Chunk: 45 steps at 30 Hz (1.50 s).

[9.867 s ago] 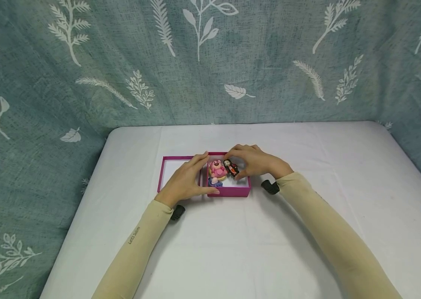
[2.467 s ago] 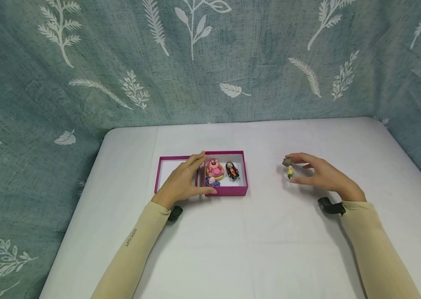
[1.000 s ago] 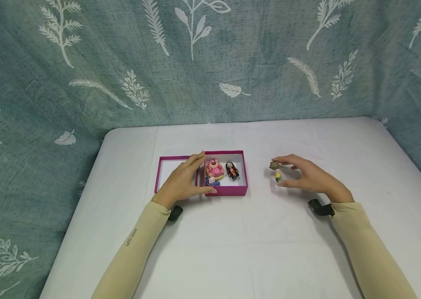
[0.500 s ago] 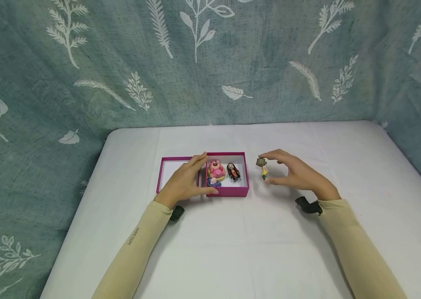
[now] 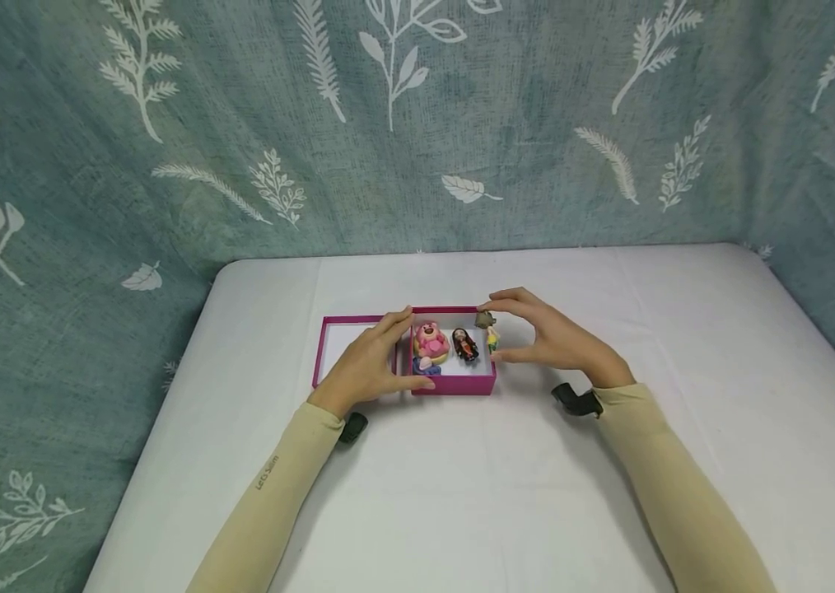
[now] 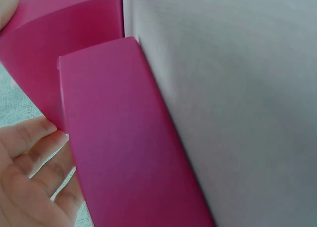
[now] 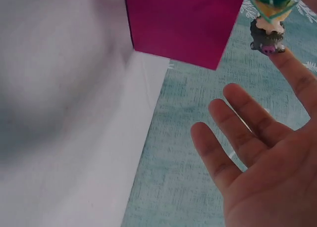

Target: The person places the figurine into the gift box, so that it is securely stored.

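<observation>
My left hand [image 5: 366,362] holds a magenta box [image 5: 454,385] at its left end, thumb on the front wall and fingers at the back. Inside lie a pink bear figurine [image 5: 432,341], a small blue figurine [image 5: 426,368] and a dark-haired doll figurine [image 5: 465,346]. My right hand [image 5: 554,333] pinches another small figurine [image 5: 492,339] between thumb and forefinger, over the box's right wall. It has a grey-brown head and a yellow and green body. In the right wrist view, the forefinger touches this figurine's head [image 7: 267,36], while the other fingers are spread.
A shallow magenta-rimmed tray or lid [image 5: 353,319] with a white inside sits left of the box, partly behind my left hand. A white cloth [image 5: 417,494] covers the table. Behind hangs a green leaf-patterned curtain [image 5: 521,165].
My right hand has carried the grey-brown-headed figurine leftward from the table's right side to the box's right wall. The left hand keeps its hold. Earlier, the right hand was at the doll figurine.
</observation>
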Each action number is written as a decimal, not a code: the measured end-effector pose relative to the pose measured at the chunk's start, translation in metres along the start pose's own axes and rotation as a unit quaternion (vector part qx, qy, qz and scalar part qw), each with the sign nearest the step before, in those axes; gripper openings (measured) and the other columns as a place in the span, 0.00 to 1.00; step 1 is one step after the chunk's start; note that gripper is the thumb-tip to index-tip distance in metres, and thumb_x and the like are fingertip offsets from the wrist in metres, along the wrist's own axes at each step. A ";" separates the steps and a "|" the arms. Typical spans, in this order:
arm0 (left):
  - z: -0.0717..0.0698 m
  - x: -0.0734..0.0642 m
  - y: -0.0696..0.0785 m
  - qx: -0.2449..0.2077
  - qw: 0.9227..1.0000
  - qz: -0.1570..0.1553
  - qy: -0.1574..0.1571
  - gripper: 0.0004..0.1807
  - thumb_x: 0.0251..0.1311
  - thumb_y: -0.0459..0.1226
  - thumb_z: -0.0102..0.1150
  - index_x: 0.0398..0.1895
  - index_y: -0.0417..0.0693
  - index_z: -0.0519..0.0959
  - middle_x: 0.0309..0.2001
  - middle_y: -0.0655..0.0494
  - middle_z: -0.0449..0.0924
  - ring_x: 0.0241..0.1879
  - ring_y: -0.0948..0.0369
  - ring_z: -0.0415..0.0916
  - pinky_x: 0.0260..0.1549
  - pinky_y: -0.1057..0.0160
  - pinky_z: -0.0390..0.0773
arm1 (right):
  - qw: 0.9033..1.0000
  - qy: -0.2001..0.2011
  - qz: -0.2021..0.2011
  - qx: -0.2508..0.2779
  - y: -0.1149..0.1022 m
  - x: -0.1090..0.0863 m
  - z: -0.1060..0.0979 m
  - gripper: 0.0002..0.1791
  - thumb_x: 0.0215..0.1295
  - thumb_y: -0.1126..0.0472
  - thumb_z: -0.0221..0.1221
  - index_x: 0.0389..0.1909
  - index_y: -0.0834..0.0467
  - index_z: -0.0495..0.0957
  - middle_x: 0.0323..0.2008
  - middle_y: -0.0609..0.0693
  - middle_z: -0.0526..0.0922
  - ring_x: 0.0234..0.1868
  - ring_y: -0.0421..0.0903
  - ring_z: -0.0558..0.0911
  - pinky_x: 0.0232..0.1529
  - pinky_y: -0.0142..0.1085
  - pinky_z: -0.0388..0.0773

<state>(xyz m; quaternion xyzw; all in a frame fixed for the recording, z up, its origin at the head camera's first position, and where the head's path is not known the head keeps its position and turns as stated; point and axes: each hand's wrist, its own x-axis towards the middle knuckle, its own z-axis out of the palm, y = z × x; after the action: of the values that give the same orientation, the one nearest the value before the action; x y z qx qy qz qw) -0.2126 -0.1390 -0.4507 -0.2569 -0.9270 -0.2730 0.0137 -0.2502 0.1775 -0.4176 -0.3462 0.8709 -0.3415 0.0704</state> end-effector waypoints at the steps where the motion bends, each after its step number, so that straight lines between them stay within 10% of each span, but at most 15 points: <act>1: 0.000 0.000 0.000 0.000 1.000 0.001 0.000 0.59 0.44 0.68 0.67 0.75 0.46 0.59 0.76 0.58 0.54 0.71 0.52 0.62 0.66 0.50 0.69 | 1.000 -0.001 0.000 0.001 0.000 0.001 0.001 0.38 0.57 0.48 0.70 0.68 0.46 0.69 0.70 0.58 0.62 0.71 0.57 0.62 0.66 0.62 0.63; 29: 0.001 0.000 0.000 0.003 1.000 -0.011 -0.006 0.60 0.43 0.70 0.65 0.76 0.51 0.58 0.77 0.60 0.53 0.71 0.53 0.61 0.66 0.50 0.69 | 0.999 -0.038 0.008 0.025 0.003 0.019 0.017 0.39 0.55 0.49 0.71 0.68 0.48 0.70 0.72 0.61 0.58 0.72 0.60 0.58 0.67 0.64 0.60; 45: 0.002 0.001 -0.002 -0.007 1.000 -0.009 -0.002 0.59 0.43 0.70 0.65 0.75 0.48 0.59 0.76 0.60 0.54 0.71 0.53 0.62 0.65 0.49 0.70 | 0.975 -0.163 0.109 0.101 0.008 0.032 0.013 0.38 0.56 0.47 0.70 0.69 0.40 0.68 0.69 0.56 0.54 0.71 0.58 0.52 0.67 0.68 0.51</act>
<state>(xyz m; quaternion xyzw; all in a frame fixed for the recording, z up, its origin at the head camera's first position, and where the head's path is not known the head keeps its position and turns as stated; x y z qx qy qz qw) -0.2140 -0.1391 -0.4531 -0.2491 -0.9273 -0.2795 0.0074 -0.2735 0.1537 -0.4291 -0.2914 0.8413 -0.3567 0.2830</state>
